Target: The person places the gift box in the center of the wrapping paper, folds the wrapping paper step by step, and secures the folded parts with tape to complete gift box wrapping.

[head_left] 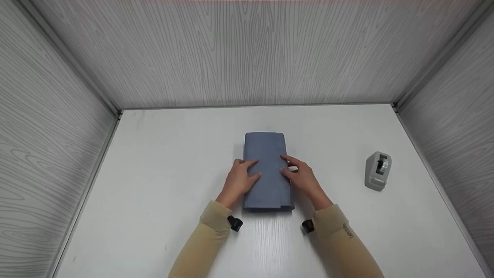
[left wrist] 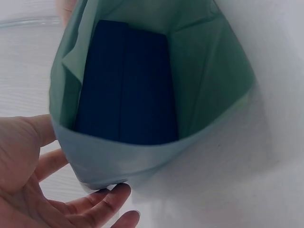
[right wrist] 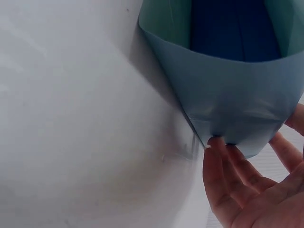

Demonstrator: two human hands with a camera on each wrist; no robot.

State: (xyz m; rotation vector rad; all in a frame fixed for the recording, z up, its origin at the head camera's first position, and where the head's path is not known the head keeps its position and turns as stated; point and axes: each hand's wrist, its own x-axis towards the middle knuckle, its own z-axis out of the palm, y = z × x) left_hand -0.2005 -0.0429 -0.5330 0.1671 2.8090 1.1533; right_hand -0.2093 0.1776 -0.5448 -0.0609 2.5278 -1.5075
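A blue-grey sheet of wrapping paper [head_left: 266,170] is folded into an upright-lying long package at the middle of the table. Through its open near end, a dark blue box [left wrist: 126,85] shows inside, with a seam along it; the right wrist view shows the same box [right wrist: 232,28]. My left hand [head_left: 240,180] grips the paper's left side, thumb and a finger on top, other fingers low against the side. Opposite it, my right hand [head_left: 303,177] holds the right side near the overlapping paper edge, thumb and a finger on top.
A grey tape dispenser [head_left: 378,171] with a roll of tape stands on the white table [head_left: 162,162] to the right. Wood-grain panels [head_left: 247,54] enclose the table at the back and both sides.
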